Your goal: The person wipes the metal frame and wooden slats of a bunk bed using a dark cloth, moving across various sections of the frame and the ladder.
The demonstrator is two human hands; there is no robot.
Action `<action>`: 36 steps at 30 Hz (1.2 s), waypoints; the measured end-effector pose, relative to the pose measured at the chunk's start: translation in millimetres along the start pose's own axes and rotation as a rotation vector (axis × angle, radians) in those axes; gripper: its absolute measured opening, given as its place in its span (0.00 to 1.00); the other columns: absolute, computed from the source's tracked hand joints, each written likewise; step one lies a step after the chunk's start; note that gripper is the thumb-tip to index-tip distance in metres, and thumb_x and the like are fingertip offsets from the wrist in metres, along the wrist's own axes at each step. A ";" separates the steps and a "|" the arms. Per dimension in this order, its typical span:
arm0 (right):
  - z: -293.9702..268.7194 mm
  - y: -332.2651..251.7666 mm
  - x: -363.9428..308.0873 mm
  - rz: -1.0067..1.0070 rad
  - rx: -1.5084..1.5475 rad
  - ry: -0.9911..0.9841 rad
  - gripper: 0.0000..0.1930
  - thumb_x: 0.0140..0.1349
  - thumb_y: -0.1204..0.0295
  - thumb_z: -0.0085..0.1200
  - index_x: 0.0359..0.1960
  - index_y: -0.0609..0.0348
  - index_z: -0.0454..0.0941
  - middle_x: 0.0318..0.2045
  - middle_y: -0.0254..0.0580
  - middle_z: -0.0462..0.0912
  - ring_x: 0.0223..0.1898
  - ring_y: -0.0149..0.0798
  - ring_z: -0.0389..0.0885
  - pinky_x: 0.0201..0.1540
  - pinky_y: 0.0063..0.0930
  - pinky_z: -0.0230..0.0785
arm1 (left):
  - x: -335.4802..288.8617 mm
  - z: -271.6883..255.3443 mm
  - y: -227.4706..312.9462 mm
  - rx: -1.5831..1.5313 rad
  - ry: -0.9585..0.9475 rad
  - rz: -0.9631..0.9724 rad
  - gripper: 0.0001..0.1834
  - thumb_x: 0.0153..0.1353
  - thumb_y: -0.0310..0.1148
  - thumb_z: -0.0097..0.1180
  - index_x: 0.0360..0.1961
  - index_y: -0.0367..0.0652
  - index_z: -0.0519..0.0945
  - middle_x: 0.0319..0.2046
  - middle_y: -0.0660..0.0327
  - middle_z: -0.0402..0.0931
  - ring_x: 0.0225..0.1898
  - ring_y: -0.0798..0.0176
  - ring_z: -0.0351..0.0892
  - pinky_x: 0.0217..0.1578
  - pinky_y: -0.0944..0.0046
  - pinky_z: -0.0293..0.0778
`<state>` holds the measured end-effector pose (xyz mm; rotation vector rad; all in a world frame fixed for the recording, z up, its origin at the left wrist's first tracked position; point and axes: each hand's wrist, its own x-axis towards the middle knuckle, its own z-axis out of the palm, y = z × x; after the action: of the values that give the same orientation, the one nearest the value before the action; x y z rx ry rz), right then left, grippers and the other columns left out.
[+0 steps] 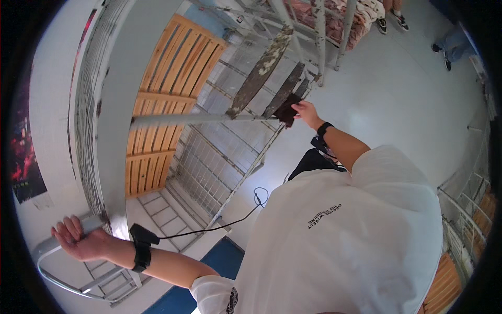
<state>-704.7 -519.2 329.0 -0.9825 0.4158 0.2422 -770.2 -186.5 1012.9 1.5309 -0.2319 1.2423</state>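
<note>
My left hand point(82, 239) curls its fingers around a grey metal rail point(95, 224) at the upper bunk's end. My right hand point(307, 113) pinches a dark brown cloth point(286, 109), which lies against the ladder near its steps. Close by are a long worn step with flaking paint point(261, 72) and a narrower dark step point(284, 90). A whitish metal bar point(204, 119) runs from the bunk frame toward the cloth. Black bands circle both wrists, and a black cable point(209, 229) hangs from the device on the left one point(143, 235).
Wooden slats point(167, 99) and a metal mesh bed base point(209, 162) lie below the frame. Another bed with pinkish bedding point(361, 26) stands at the far side. Two people's feet show at the upper right, on the grey floor point(397, 99). More bed frames point(468, 209) line the right.
</note>
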 end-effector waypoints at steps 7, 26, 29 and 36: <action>-60.1 -86.7 12.1 0.085 0.195 0.133 0.15 0.67 0.72 0.49 0.54 0.61 0.70 0.36 0.35 0.72 0.36 0.34 0.77 0.36 0.36 0.84 | 11.3 -20.3 2.7 -0.009 -0.036 -0.040 0.08 0.66 0.30 0.49 0.32 0.37 0.71 0.19 0.68 0.52 0.18 0.72 0.48 0.19 0.70 0.46; -74.8 -80.0 135.1 -0.164 -1.086 0.180 0.27 0.57 0.63 0.64 0.56 0.60 0.70 0.43 0.53 0.82 0.45 0.56 0.80 0.45 0.47 0.74 | -4.0 10.9 -14.7 0.128 0.008 0.014 0.06 0.64 0.38 0.50 0.36 0.48 0.72 0.17 0.72 0.56 0.14 0.74 0.57 0.14 0.72 0.50; -85.8 -50.6 143.5 -0.081 -1.058 0.227 0.24 0.59 0.64 0.62 0.54 0.59 0.68 0.42 0.52 0.82 0.44 0.56 0.81 0.43 0.48 0.74 | -11.4 26.4 -33.4 0.208 0.011 0.027 0.07 0.65 0.38 0.49 0.37 0.48 0.72 0.19 0.71 0.57 0.16 0.73 0.58 0.16 0.70 0.51; -121.3 -35.5 132.3 -0.299 -0.966 0.084 0.29 0.62 0.64 0.57 0.63 0.59 0.62 0.52 0.61 0.76 0.46 0.61 0.78 0.46 0.50 0.73 | -27.8 59.9 -68.7 0.322 -0.013 0.034 0.08 0.65 0.39 0.49 0.40 0.48 0.72 0.23 0.68 0.58 0.21 0.71 0.59 0.21 0.68 0.52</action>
<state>-600.7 -638.9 237.9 -1.9891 0.2073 0.1212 -700.0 -221.0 958.4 1.8163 -0.0678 1.3443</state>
